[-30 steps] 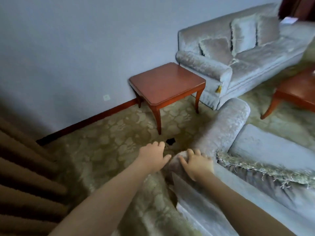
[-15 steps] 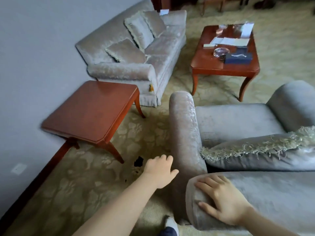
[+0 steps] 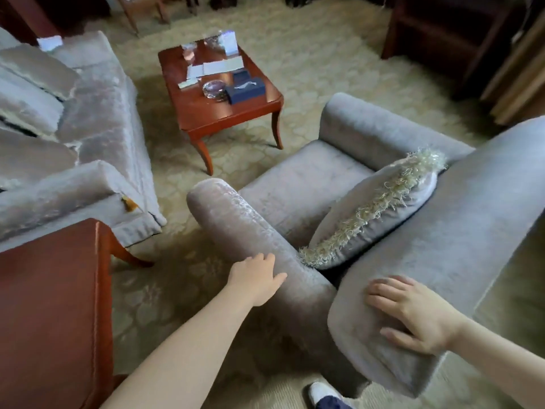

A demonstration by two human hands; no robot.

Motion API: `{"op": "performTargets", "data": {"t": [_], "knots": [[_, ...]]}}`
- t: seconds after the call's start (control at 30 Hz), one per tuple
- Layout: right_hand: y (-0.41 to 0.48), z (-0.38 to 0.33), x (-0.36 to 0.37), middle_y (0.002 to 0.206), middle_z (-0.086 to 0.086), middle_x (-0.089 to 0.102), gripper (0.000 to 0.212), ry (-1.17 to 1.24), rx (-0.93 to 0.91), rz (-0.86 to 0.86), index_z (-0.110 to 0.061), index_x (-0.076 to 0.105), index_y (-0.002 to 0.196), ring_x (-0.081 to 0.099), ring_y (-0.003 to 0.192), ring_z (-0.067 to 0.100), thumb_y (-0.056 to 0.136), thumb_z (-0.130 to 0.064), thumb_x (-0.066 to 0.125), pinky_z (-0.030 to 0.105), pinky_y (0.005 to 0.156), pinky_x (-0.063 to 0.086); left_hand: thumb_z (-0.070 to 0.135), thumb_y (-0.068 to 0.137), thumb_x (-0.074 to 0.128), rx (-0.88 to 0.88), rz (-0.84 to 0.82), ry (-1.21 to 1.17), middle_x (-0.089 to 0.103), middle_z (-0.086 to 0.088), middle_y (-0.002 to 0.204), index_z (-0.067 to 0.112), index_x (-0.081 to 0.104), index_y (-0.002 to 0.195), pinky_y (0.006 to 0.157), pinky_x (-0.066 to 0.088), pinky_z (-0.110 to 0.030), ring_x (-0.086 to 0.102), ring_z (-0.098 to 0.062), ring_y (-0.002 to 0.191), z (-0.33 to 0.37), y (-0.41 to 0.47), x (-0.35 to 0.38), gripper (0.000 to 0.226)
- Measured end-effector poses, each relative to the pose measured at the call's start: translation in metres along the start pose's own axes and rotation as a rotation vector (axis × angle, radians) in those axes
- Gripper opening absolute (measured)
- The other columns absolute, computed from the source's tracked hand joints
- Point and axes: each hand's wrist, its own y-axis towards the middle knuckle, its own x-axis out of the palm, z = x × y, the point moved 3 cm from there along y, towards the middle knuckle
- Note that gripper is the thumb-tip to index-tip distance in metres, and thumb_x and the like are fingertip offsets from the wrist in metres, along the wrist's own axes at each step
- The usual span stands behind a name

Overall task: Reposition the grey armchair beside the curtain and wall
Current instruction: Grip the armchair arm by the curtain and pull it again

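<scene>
The grey armchair [image 3: 306, 184] fills the centre and right of the head view, seen from behind. A fringed grey cushion [image 3: 380, 208] leans on its seat. My left hand [image 3: 256, 278] rests on the outer side of the near armrest with fingers relaxed. My right hand [image 3: 413, 314] lies flat on top of the backrest near its left corner, fingers spread. Neither the curtain nor the wall is in view.
A wooden side table [image 3: 50, 305] stands at lower left, close to the armchair. A grey sofa [image 3: 76, 137] runs along the left. A wooden coffee table [image 3: 218, 107] with papers, a glass dish and a blue box stands ahead. Dark furniture [image 3: 442, 33] is at the far right. My shoe [image 3: 324, 394] shows below.
The view has swung right, away from the wall and curtain, towards the room. My right hand has shifted from the armrest end onto the backrest top. My left hand now touches the armrest.
</scene>
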Motion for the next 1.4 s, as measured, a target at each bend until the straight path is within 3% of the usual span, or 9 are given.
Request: {"op": "performTargets", "data": {"t": [0.13,0.23,0.37,0.57,0.77,0.93,1.03,1.17,1.4], "knots": [[-0.020,-0.013,0.011,0.145,0.011,0.044,0.072,-0.060,0.797,0.251,-0.015,0.048,0.137,0.035,0.138,0.032,0.081,-0.060,0.039,0.049,0.111,0.025,0.056,0.095,0.029,0.344,0.023,0.091,0.046,-0.005,0.138,0.016,0.035,0.138,0.089,0.043,-0.041,0.050,-0.027,0.120,0.019,0.014,-0.009,0.059],[-0.026,-0.036,0.032,0.159,0.011,0.007,0.093,0.125,1.468,0.197,-0.019,0.009,0.151,0.006,0.144,0.036,0.081,-0.071,0.039,0.056,0.112,0.010,0.055,0.095,0.029,0.482,-0.029,0.158,0.046,-0.006,0.136,0.015,0.036,0.137,0.090,0.044,-0.042,0.049,-0.028,0.120,0.029,0.019,-0.011,0.058],[-0.008,-0.058,0.038,0.158,0.016,-0.003,0.110,0.453,1.923,0.441,-0.015,-0.008,0.150,0.013,0.140,0.045,0.076,-0.073,0.049,0.064,0.106,0.020,0.054,0.095,0.033,0.655,-0.068,0.239,0.051,-0.009,0.125,0.015,0.042,0.124,0.083,0.044,-0.042,0.053,-0.030,0.111,0.064,0.020,-0.010,0.049],[-0.002,-0.056,0.036,0.142,0.020,0.034,0.101,0.340,2.030,0.544,-0.007,0.008,0.149,0.048,0.115,0.041,0.080,-0.073,0.040,0.047,0.085,0.045,0.053,0.094,0.036,0.969,-0.026,0.418,0.051,-0.009,0.118,0.014,0.041,0.120,0.076,0.042,-0.042,0.053,-0.031,0.107,0.111,0.044,0.001,0.047],[0.001,-0.058,0.035,0.137,0.021,0.038,0.093,0.325,2.146,0.460,-0.020,0.005,0.150,0.048,0.114,0.040,0.081,-0.077,0.031,0.046,0.086,0.044,0.051,0.095,0.035,0.971,-0.056,0.479,0.048,-0.009,0.125,0.012,0.038,0.128,0.081,0.040,-0.041,0.050,-0.032,0.114,0.115,0.098,0.000,0.051],[0.011,-0.057,0.035,0.131,0.026,0.044,0.095,0.351,2.434,0.464,-0.025,0.003,0.151,0.050,0.111,0.044,0.077,-0.082,0.024,0.051,0.092,0.038,0.052,0.095,0.033,1.070,-0.117,0.513,0.048,-0.009,0.124,0.013,0.039,0.124,0.075,0.036,-0.039,0.050,-0.031,0.112,0.107,0.121,0.009,0.049],[0.017,-0.055,0.031,0.130,0.026,0.050,0.105,0.351,2.633,0.497,-0.004,0.027,0.142,0.050,0.115,0.045,0.074,-0.083,0.027,0.052,0.095,0.036,0.053,0.095,0.033,1.133,-0.110,0.558,0.047,-0.010,0.127,0.013,0.037,0.127,0.076,0.037,-0.039,0.050,-0.031,0.112,0.088,0.144,0.010,0.051],[0.024,-0.056,0.025,0.121,0.024,0.056,0.094,0.288,2.712,0.466,-0.005,0.048,0.122,0.053,0.111,0.044,0.075,-0.084,0.026,0.050,0.092,0.038,0.052,0.095,0.034,1.235,-0.128,0.560,0.046,-0.010,0.128,0.014,0.034,0.133,0.080,0.039,-0.040,0.049,-0.032,0.113,0.060,0.171,0.010,0.053],[0.023,-0.049,0.029,0.119,0.027,0.056,0.105,0.261,2.726,0.432,-0.008,0.047,0.120,0.053,0.110,0.048,0.064,-0.093,0.020,0.055,0.090,0.039,0.048,0.095,0.034,0.973,-0.209,0.564,0.046,-0.011,0.128,0.013,0.035,0.130,0.084,0.041,-0.040,0.048,-0.031,0.114,-0.031,0.247,0.023,0.050]]}}
